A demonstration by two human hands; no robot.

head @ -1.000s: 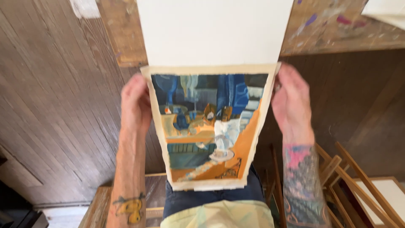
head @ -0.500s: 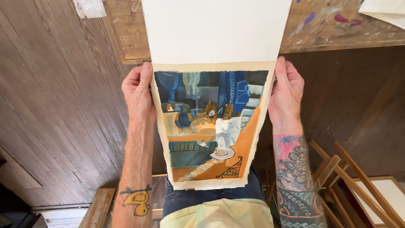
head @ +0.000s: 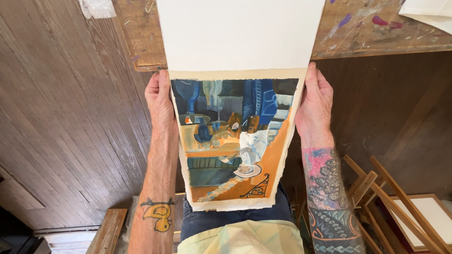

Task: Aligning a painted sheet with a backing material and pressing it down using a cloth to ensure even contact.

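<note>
Now left hand, right hand grip side edges of deckle-edged painted paper; blank sheet above.

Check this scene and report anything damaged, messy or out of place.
The painting, held at its side edges by the left hand and right hand, has ragged edges, roughest along the bottom. The wooden table is smeared with paint. Nothing spilled.

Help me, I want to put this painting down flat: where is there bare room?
Bare wooden table between the blank sheet and the white paper at the corner. A narrower strip left of the sheet. Crowded lower right: the wooden easel.
</note>
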